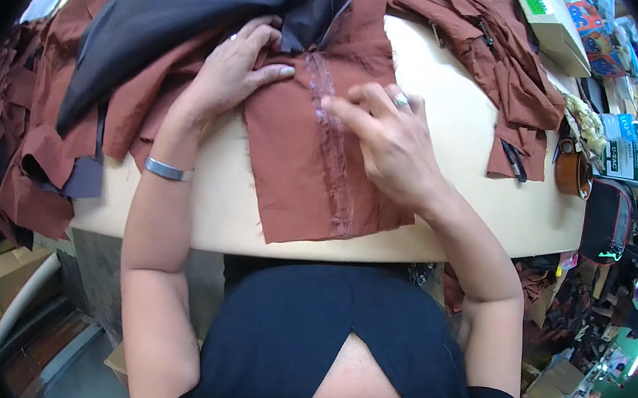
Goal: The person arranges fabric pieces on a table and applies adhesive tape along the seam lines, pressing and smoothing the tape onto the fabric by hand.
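Rust-brown fabric point(283, 172) lies flat over the pale table, with a shiny, wrinkled strip point(335, 171) running down it. Black fabric point(174, 21) covers its upper left part. My left hand point(243, 67) rests on the brown cloth beside the black fabric's edge, fingers partly under a fold and thumb apart; it looks open. Over the shiny strip is my right hand point(392, 133), its fingers curled and the index fingertip at the strip. Whatever the curled fingers hold, if anything, is too small to make out.
More brown fabric point(461, 27) lies at the upper right of the table point(453, 104), with a dark tool point(513, 161) on its lower end. A brown tape roll point(573, 170), a green-and-white package point(633, 154) and a box point(558, 30) stand at the right. Brown cloth hangs at the left edge.
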{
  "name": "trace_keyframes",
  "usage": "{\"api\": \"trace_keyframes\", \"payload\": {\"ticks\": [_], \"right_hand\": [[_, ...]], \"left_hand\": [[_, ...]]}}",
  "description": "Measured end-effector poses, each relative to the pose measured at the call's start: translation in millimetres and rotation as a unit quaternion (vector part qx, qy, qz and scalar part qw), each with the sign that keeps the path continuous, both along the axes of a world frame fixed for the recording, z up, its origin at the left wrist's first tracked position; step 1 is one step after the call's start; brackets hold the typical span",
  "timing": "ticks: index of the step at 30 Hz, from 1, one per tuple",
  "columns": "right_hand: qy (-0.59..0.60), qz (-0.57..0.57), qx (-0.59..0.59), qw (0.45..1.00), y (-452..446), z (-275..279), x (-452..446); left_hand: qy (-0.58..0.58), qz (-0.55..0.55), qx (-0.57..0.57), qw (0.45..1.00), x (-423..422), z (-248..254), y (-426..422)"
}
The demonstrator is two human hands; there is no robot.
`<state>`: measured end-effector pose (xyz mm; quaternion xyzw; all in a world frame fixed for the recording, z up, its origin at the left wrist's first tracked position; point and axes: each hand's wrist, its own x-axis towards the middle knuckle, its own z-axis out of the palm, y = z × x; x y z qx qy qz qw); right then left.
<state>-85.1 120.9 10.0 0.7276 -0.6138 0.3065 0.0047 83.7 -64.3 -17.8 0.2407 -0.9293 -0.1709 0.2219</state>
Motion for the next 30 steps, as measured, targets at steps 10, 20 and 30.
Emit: {"api": "trace_keyframes", "payload": {"ticks": [10, 20, 30], "right_hand": [[-0.109, 0.042, -0.048, 0.992, -27.1, 26.3, -29.5], [-0.058, -0.086, -0.057, 0.993, -166.2, 25.5, -71.5], [0.146, -0.199, -0.094, 0.965, -198.1, -12.7, -63.5]], "left_hand": [[-0.108, 0.136, 0.022, 0.984, -22.1, 37.0, 5.4], [-0.056, 0.096, -0.041, 0.993, -22.4, 17.6, 13.6], [-0.08, 0.019, 0.022, 0.996, -22.8, 31.2, 15.5]]}}
